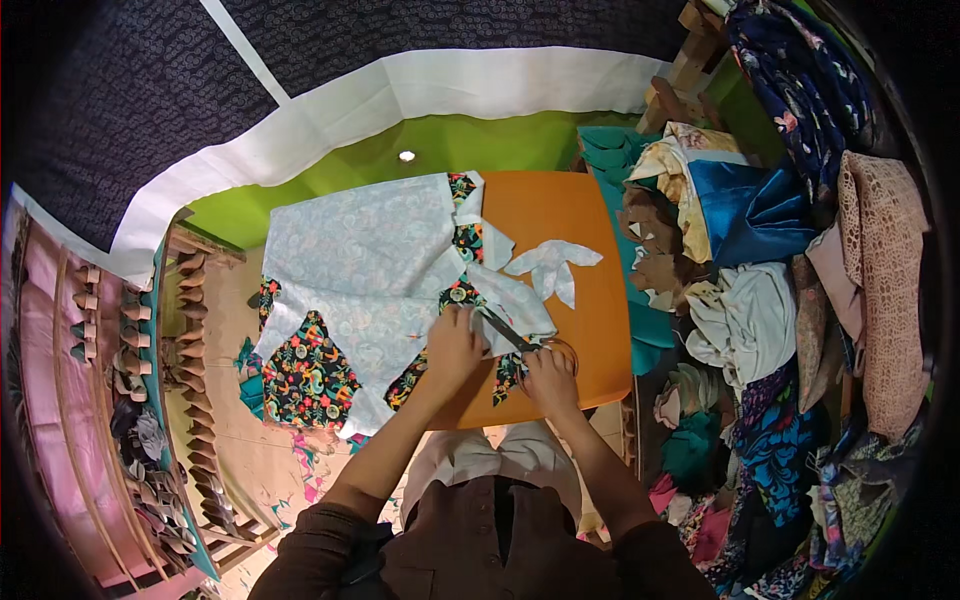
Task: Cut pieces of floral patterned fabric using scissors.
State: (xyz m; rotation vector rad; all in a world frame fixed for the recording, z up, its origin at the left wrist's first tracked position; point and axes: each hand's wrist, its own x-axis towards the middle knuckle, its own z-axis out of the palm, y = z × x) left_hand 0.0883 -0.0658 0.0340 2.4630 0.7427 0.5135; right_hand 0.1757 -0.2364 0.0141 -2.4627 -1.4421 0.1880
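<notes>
A large piece of floral fabric (pixel 350 245) lies over the orange table, its pale reverse side mostly up and its black flowered side showing at folded edges. My left hand (pixel 455 345) is closed on the fabric near its right edge, pressing or pinching it. My right hand (pixel 550 380) grips a pair of scissors (pixel 512 330) by the handles. The dark blades point up and left, toward the cloth by my left fingers; whether they are cutting into it is too small to tell. A loose white cut scrap (pixel 556 268) lies on the table to the right.
The orange table (pixel 600 330) has a rounded right edge. Heaped cloths (pixel 745 320) crowd the right side, with a blue satin piece (pixel 750 215) among them. Racks of wooden shoe-shaped forms (pixel 190 350) stand at left. Fabric scraps (pixel 305 465) litter the floor.
</notes>
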